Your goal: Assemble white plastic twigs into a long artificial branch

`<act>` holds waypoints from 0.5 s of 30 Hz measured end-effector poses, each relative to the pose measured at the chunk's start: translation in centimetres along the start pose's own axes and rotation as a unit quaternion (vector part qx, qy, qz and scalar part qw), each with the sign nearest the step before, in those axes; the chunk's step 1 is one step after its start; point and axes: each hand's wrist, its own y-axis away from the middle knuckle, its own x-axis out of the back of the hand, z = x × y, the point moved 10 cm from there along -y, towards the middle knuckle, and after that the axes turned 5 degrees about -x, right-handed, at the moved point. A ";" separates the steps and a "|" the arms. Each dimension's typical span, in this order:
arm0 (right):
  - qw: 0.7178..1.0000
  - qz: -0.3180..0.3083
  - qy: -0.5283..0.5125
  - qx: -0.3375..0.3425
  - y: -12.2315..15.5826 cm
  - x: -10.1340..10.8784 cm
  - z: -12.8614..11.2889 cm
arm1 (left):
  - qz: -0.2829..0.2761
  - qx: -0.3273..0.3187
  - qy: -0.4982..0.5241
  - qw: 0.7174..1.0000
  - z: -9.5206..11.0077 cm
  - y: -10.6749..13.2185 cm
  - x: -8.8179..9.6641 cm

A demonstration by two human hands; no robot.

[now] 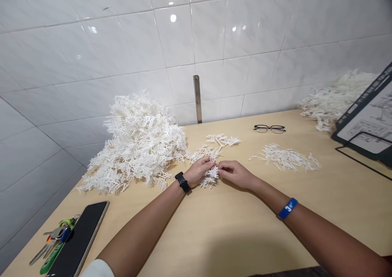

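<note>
My left hand (200, 169) and my right hand (235, 172) meet at the middle of a pale wooden table (232, 232). Both pinch a white plastic branching sprue piece (211, 178) held between them, just above the tabletop. My left wrist carries a black watch (183, 182), my right forearm a blue band (288, 208). A big heap of the same white branching pieces (137, 144) lies just left of my left hand. A few loose white pieces (222, 140) lie right behind my hands.
A flat spread of small white bits (286, 158) lies to the right, glasses (269, 128) behind it. Another white heap (335, 97) and a black-framed printed sheet (367, 122) are at far right. A phone (80, 238) and keys (55, 242) lie front left. Tiled wall behind.
</note>
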 end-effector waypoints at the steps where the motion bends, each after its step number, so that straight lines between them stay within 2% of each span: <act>1: 1.000 0.005 -0.013 -0.005 0.0 0.3 0.0 | 0.005 -0.001 0.007 1.000 0.0 0.0 0.0; 7: 0.986 -0.007 -0.160 -0.054 -0.2 0.7 1.5 | 0.016 0.005 0.003 1.000 -0.1 -0.1 0.1; 10: 0.977 0.012 -0.197 -0.078 -0.5 1.1 2.6 | 0.016 -0.002 -0.018 1.000 0.1 -0.1 0.1; 12: 0.979 0.052 -0.175 -0.094 -0.5 2.0 3.2 | 0.020 -0.006 -0.039 0.999 0.2 -0.2 0.3; 15: 0.976 0.190 -0.035 -0.096 0.2 5.5 3.1 | 0.021 -0.012 -0.073 0.997 0.2 -0.2 0.5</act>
